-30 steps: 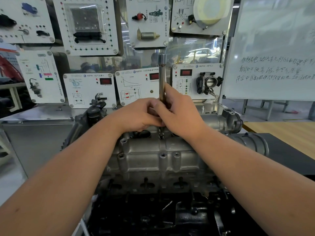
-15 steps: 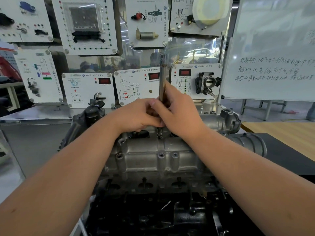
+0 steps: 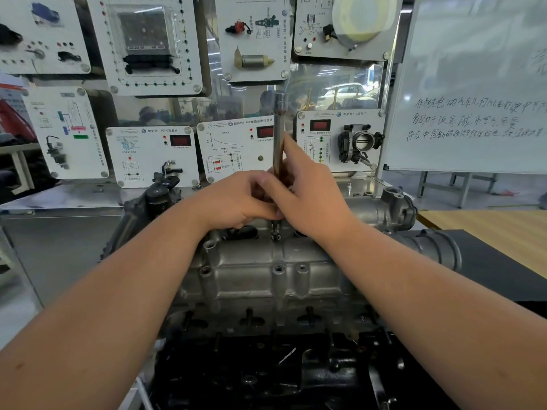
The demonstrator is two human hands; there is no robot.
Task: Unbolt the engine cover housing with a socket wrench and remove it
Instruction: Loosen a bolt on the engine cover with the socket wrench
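Note:
A grey cast engine cover housing [image 3: 266, 279] lies across the top of the dark engine block in the middle. A long metal socket extension bar [image 3: 278, 131] stands upright over a bolt [image 3: 276, 234] at the housing's far edge. My left hand [image 3: 236, 199] and my right hand [image 3: 310, 199] meet around the bar's lower part, fingers curled on it from both sides. The bar's lower end shows just under my hands, on the bolt head. Several open bolt holes line the housing's near edge.
White training panels [image 3: 151, 155] with sensors hang behind the engine. A throttle body panel [image 3: 340, 140] is behind my right hand. A whiteboard [image 3: 473, 84] stands at the right, above a wooden table [image 3: 488, 229]. A black intake part [image 3: 161, 190] sits at the engine's left rear.
Both hands stay wrapped on the bar at the same bolt; the fingers have shifted slightly round it. The view has drifted a little.

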